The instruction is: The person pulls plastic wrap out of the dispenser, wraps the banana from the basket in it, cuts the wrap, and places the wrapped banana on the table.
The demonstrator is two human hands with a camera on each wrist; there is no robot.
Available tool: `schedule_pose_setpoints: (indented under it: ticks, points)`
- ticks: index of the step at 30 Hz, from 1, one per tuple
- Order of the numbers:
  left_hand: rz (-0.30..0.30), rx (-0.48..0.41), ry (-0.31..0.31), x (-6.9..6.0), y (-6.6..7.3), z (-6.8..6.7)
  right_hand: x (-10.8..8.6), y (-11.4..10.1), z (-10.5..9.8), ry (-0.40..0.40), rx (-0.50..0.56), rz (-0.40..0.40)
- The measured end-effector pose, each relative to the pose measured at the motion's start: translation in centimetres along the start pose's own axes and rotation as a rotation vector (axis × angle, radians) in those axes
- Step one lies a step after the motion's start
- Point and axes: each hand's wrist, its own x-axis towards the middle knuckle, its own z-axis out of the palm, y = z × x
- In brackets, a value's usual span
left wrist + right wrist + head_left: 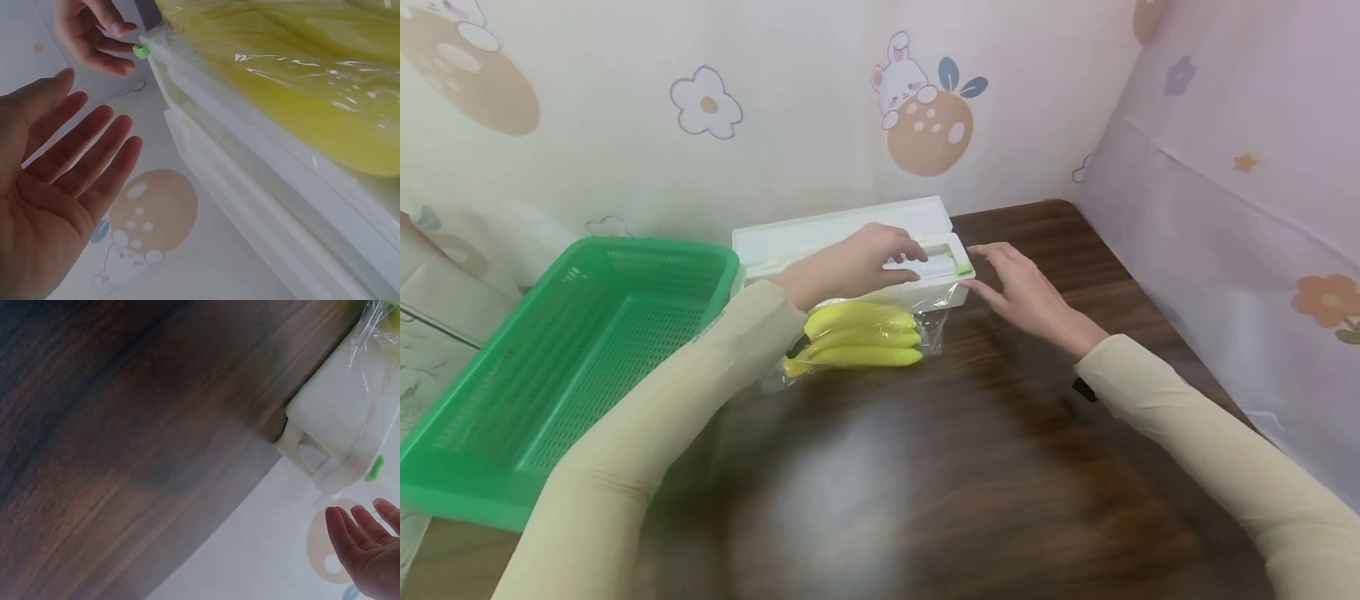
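Note:
A long white box (931,295) with its lid (842,223) raised stands at the back of the table; a small green piece (963,269) shows at its right end. Over the box hovers my left hand (868,260), fingers relaxed and slightly bent, holding nothing. Beside the box's right end is my right hand (1022,292), its fingers spread; whether the fingertips touch the box, I cannot tell. Yellow bananas (865,335) in clear plastic lie against the box's front. In the left wrist view the palm of the left hand (62,175) faces the camera, empty.
A green slatted basket (610,367) stands on the left, close to the box. Behind the dark wooden table (970,467) is a patterned wall covering (805,108), and another covered wall (1225,217) rises on the right.

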Motion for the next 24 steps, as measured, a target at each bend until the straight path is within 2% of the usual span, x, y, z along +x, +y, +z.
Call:
schedule_pose_setpoints:
  ticks: [7, 16, 24]
  points:
    - [0.030, -0.033, -0.015, 2.9, -0.9, 0.8, 0.7, 0.7, 1.1, 0.026, 0.083, -0.033]
    - [0.017, -0.064, -0.062, 6.5, -2.0, 1.9, 1.1, 1.0, 2.2, 0.044, 0.139, 0.007]
    - [0.019, -0.059, -0.098, 8.3, -2.5, 3.0, 1.1, 0.9, 2.4, 0.025, 0.179, 0.050]
